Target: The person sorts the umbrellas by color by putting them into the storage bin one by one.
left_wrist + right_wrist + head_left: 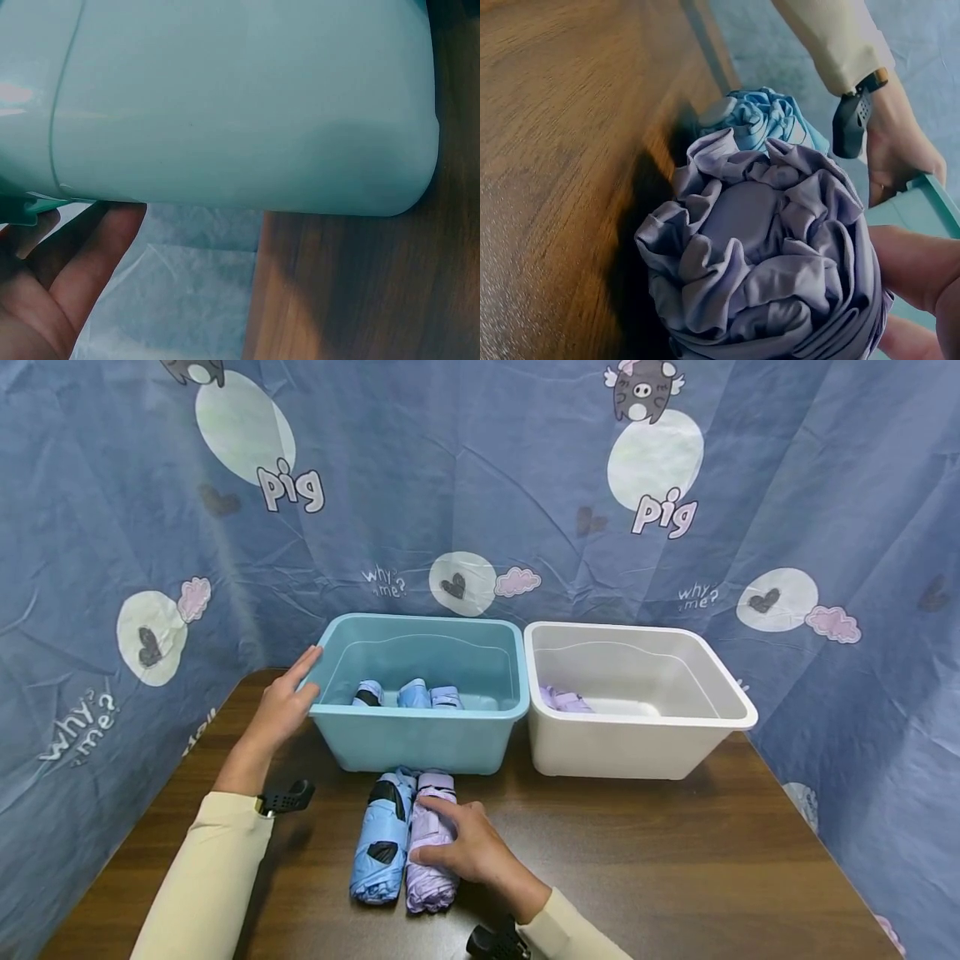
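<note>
A folded lilac umbrella [432,885] lies on the table in front of the teal bin, right beside a folded blue umbrella [377,860] with black patches. My right hand [468,843] is over the lilac umbrella, thumb and index finger spread apart across its top. In the right wrist view the gathered end of the lilac umbrella [757,255] fills the middle, with the fingers [915,262] along its upper side. At the left side of the teal bin [420,739], my left hand [283,706] touches the rim with extended fingers.
Inside the teal bin sit several rolled blue umbrellas [413,695]. A white bin [615,752] stands against its right side, holding something lilac [564,700] at the left. Behind both hangs a blue curtain [525,460] with pig prints. Brown wooden table [637,852] extends right and forward.
</note>
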{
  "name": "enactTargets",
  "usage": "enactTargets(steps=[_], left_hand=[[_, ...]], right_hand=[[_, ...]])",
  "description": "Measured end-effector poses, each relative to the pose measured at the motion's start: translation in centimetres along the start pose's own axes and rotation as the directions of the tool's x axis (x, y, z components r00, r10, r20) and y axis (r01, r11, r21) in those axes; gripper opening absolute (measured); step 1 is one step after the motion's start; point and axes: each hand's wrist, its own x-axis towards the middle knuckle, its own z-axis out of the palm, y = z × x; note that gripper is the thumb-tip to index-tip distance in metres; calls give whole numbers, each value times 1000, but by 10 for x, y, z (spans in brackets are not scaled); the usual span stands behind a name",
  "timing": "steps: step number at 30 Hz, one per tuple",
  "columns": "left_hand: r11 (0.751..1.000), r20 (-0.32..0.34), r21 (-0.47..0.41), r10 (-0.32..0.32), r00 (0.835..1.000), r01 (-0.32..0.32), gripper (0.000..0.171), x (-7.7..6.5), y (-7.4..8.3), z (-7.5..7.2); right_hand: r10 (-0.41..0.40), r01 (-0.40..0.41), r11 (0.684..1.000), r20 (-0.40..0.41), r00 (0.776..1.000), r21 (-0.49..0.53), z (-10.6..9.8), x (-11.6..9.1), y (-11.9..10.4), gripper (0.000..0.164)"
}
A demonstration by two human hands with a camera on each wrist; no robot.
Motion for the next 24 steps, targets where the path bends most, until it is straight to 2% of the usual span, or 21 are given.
enactTargets(steps=[4,13,16,20,24], left_hand=[[1000,-4,5,-4,1000,4,59,1,-1,0],[1000,-9,-4,8,1000,-8,59,2,-2,1],[1000,-5,-7,4,1000,-4,59,2,-3,1],[1000,2,-15,-3,1000,3,59,0,-3,1],[1000,-4,-16,1,1000,-1,59,1,-3,1]], right_hand=[[-1,1,1000,16,1000,15,-1,-1,-1,62],[-37,37,999,9,999,12,-6,3,-1,59],[-79,79,996,16,997,33,-7,4,2,57],[-115,107,985,48,992,135,-10,4,8,54],[-105,75,956,92,990,284,-16,2,12,55]])
